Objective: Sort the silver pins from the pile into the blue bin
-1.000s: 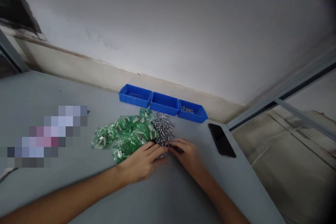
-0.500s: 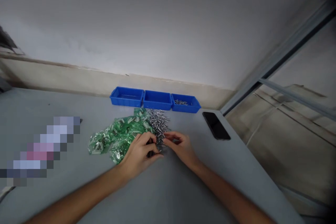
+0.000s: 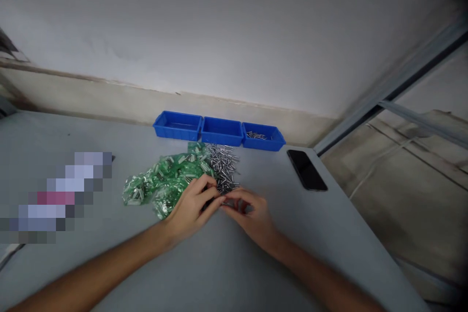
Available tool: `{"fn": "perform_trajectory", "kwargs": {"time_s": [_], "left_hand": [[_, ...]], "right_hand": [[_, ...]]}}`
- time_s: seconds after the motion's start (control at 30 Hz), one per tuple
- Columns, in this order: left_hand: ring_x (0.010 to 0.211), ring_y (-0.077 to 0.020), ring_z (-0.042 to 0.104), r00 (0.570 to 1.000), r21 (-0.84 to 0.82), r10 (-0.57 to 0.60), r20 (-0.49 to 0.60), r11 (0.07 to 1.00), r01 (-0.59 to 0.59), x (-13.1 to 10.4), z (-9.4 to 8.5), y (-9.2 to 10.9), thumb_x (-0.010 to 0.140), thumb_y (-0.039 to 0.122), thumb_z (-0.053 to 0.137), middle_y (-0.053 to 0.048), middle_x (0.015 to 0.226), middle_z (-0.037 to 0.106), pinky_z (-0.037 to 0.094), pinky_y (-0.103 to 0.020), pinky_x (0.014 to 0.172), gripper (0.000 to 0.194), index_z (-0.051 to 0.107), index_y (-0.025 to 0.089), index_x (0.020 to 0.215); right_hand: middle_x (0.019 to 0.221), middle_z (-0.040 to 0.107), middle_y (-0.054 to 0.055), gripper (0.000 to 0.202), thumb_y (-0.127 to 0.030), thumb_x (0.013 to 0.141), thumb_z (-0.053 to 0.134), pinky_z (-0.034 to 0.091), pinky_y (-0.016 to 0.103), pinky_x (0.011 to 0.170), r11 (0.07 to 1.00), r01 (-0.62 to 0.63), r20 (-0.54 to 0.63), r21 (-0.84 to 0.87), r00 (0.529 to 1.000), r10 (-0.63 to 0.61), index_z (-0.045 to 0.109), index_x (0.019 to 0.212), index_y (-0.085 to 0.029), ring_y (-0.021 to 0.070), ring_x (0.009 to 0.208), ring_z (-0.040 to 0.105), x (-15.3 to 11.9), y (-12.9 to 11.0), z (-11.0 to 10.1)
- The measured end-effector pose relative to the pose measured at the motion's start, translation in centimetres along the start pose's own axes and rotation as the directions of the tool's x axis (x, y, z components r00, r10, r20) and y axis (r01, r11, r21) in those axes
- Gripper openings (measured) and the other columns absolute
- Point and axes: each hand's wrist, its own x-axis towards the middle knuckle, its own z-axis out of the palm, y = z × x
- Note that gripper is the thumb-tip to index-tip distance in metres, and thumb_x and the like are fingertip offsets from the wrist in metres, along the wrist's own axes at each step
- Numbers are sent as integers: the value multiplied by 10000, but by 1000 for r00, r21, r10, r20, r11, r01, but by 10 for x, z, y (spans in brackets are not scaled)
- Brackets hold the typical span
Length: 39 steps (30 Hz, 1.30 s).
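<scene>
A loose heap of thin metal pins or rivets (image 3: 224,163) lies on the grey table, just beyond my fingertips. My left hand (image 3: 195,202) is curled at the near edge of the heap, thumb and fingers pinched together. From the other side my right hand (image 3: 252,212) meets it, its thumb and forefinger also pinched. The fingertips of both hands touch or nearly touch. What they hold is too small and hidden to make out. Left of the heap, partly behind my left hand, lie green plastic bags (image 3: 168,175) with small metal pieces in them.
Three blue bins stand in a row by the wall: a left bin (image 3: 177,131), a middle bin (image 3: 221,137) and a right bin (image 3: 268,144) with metal pins in it. A black phone (image 3: 307,170) lies near the table's right edge. A blurred-out object (image 3: 62,195) is at left.
My right hand has moved left, so its fingertips now meet those of my left hand. The left fingers have drawn closer together. The view has shifted slightly.
</scene>
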Motion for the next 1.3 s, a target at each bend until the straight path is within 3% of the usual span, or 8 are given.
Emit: {"fn": "perform_trajectory", "kwargs": {"time_s": [0.17, 0.5, 0.73, 0.93, 1.13, 1.2, 1.3], "left_hand": [[823, -160, 483, 991, 6, -71, -116, 997, 72, 2, -2, 0, 902, 235, 434, -52, 885, 482, 405, -303, 736, 181, 557, 157, 793], [830, -163, 494, 987, 41, -58, -150, 997, 65, 1, -1, -2, 894, 280, 451, -52, 901, 497, 420, -297, 731, 156, 547, 171, 837], [846, -170, 509, 991, 41, -35, -128, 998, 40, -1, 1, -4, 894, 292, 454, -59, 934, 519, 422, -301, 747, 135, 538, 186, 904], [877, -178, 510, 996, 58, -9, -92, 998, 15, -2, 1, -4, 910, 298, 419, -60, 967, 528, 422, -314, 768, 155, 533, 195, 931], [867, -177, 510, 993, 72, -43, -112, 996, 52, 1, 1, -4, 910, 280, 423, -59, 949, 522, 412, -305, 747, 140, 530, 193, 934], [884, -184, 512, 993, 141, -23, -119, 989, 40, 0, 2, -4, 909, 264, 423, -58, 962, 533, 398, -309, 742, 132, 529, 198, 953], [911, -196, 515, 991, 250, 3, -131, 968, 30, -1, 4, -4, 895, 248, 452, -49, 972, 555, 371, -321, 751, 114, 519, 204, 977]], "right_hand": [[671, 640, -8, 73, -271, 715, 679, 428, 195, 488, 998, 25, -43, -55, 999, -27, 676, 753, -209, 89, 530, 520, 1, 8, -3], [680, 647, 11, 111, -275, 782, 601, 440, 193, 468, 993, 69, -119, -96, 990, -81, 663, 740, -192, 102, 544, 556, 3, 12, -5], [683, 635, 17, 66, -239, 752, 634, 436, 189, 465, 958, 262, 91, -121, 963, -252, 673, 764, -186, 89, 527, 533, -1, 13, 3], [703, 639, 19, 91, -246, 769, 606, 437, 190, 471, 982, 162, 27, -94, 987, -160, 674, 770, -186, 92, 539, 541, 5, 11, -1], [631, 611, -10, 165, -330, 777, 596, 421, 186, 441, 997, -54, -32, 58, 998, 56, 656, 810, -180, 82, 478, 512, 14, 11, -3], [658, 617, -6, 175, -338, 781, 591, 421, 184, 440, 995, -61, -28, 80, 998, 64, 654, 823, -181, 79, 482, 515, 15, 5, -3], [735, 636, 11, 148, -315, 762, 608, 430, 185, 449, 998, 30, -34, 60, 999, -28, 673, 791, -184, 81, 516, 533, 18, -4, -3]]}}
